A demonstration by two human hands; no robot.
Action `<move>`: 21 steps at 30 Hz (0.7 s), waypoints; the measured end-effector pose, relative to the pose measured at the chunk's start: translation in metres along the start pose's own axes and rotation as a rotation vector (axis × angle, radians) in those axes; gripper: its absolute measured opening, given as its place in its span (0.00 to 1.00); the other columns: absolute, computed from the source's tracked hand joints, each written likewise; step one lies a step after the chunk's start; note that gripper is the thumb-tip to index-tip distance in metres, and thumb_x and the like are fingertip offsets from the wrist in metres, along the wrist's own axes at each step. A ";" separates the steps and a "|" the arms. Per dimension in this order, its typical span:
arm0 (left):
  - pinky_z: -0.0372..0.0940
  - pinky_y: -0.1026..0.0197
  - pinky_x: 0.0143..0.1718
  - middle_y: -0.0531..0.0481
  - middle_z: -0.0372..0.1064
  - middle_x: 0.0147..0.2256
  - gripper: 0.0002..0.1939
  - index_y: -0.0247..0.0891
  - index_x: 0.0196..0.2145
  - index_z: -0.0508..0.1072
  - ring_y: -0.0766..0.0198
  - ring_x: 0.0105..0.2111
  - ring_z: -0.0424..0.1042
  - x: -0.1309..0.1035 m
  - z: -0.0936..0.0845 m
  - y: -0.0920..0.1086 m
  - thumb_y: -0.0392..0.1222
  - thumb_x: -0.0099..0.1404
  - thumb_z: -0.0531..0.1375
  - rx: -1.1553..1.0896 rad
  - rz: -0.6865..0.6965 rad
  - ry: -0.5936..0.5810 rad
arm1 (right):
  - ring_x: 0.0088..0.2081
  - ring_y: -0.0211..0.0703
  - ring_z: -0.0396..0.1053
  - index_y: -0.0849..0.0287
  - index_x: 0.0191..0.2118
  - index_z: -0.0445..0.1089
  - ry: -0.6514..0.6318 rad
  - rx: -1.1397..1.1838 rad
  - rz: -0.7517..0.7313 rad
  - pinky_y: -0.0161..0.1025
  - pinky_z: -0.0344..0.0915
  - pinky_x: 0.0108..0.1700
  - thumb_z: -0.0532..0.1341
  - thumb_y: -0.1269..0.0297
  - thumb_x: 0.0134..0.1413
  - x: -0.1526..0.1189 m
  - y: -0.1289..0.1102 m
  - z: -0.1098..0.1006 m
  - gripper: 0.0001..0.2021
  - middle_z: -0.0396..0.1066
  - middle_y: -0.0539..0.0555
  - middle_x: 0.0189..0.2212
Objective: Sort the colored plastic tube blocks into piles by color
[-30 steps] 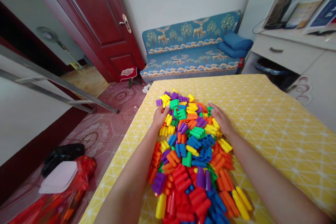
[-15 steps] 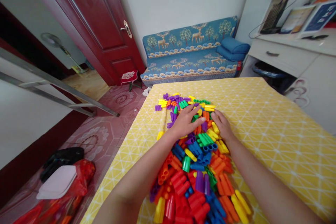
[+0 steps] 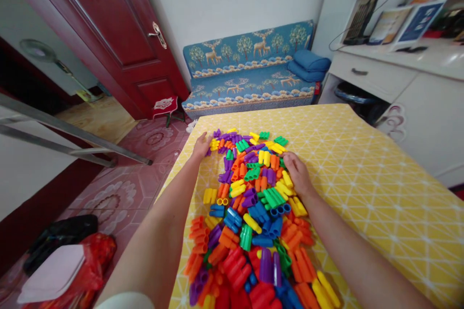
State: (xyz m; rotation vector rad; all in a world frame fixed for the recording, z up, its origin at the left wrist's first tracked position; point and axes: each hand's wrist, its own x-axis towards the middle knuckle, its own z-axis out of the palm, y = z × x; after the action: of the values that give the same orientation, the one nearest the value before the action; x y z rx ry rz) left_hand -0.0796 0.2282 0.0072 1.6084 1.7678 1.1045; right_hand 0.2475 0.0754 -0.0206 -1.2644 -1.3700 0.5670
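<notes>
"Metal rails (image 3: 68, 130) are seen at the far left; what is found below?"

"A black bag (image 3: 65, 231) and a red bag (image 3: 99, 253) are set on the floor, with a flat white piece (image 3: 54, 270) laid by them. Beyond, a red door (image 3: 116, 29) is seen, with a stool (image 3: 165, 106) at its foot."

"And the left hand (image 3: 201, 146)?"

"It is held at the far left edge of the pile, beside small yellow and purple blocks. Its fingers are spread open; a white band (image 3: 126, 301) is seen on the forearm."

"Where are the blocks (image 3: 232, 220) placed?"

"They are heaped on the yellow table (image 3: 362, 154), between the arms. Purple, orange and green are mixed at the far end, blue in the middle, red nearer. A blue sofa (image 3: 235, 77) is seen behind."

"How is the right hand (image 3: 296, 171) held?"

"It is set against the right side of the pile, by yellow blocks. Its fingers are slightly bent and kept together; whether a block is gripped cannot be told."

"And the far right?"

"A white cabinet (image 3: 384, 75) is seen, where a black stand (image 3: 369, 12) is set on top, beside some boxes (image 3: 416, 21)."
</notes>
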 end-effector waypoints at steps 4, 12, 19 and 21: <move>0.51 0.54 0.62 0.42 0.64 0.58 0.27 0.35 0.54 0.70 0.55 0.60 0.60 0.006 0.023 0.006 0.55 0.64 0.55 -0.079 0.092 -0.145 | 0.49 0.48 0.65 0.53 0.44 0.65 0.040 -0.001 0.003 0.48 0.59 0.55 0.51 0.46 0.60 -0.001 -0.002 -0.001 0.18 0.69 0.54 0.44; 0.57 0.51 0.59 0.44 0.71 0.52 0.24 0.36 0.48 0.75 0.52 0.55 0.66 -0.018 0.059 0.057 0.55 0.60 0.59 -0.214 0.293 -0.393 | 0.51 0.49 0.64 0.54 0.48 0.64 0.030 0.002 0.036 0.49 0.59 0.56 0.51 0.45 0.60 -0.002 -0.007 0.000 0.20 0.68 0.56 0.48; 0.52 0.49 0.62 0.45 0.66 0.57 0.27 0.42 0.52 0.72 0.50 0.59 0.61 -0.096 0.023 0.119 0.55 0.58 0.62 -0.054 0.546 -0.624 | 0.52 0.51 0.65 0.55 0.50 0.64 0.041 -0.026 0.034 0.52 0.59 0.56 0.50 0.42 0.58 -0.001 -0.006 -0.002 0.24 0.68 0.58 0.50; 0.51 0.48 0.63 0.46 0.61 0.60 0.27 0.44 0.55 0.70 0.50 0.61 0.58 -0.132 0.001 0.128 0.55 0.60 0.61 -0.030 0.603 -0.665 | 0.53 0.52 0.65 0.55 0.53 0.62 0.052 -0.013 0.034 0.53 0.59 0.57 0.50 0.41 0.57 -0.001 -0.003 -0.001 0.27 0.67 0.59 0.52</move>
State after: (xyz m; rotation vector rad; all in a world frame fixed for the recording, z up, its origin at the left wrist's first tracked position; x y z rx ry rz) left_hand 0.0164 0.0968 0.0922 2.2253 0.8554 0.6774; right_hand 0.2474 0.0733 -0.0179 -1.3062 -1.3133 0.5462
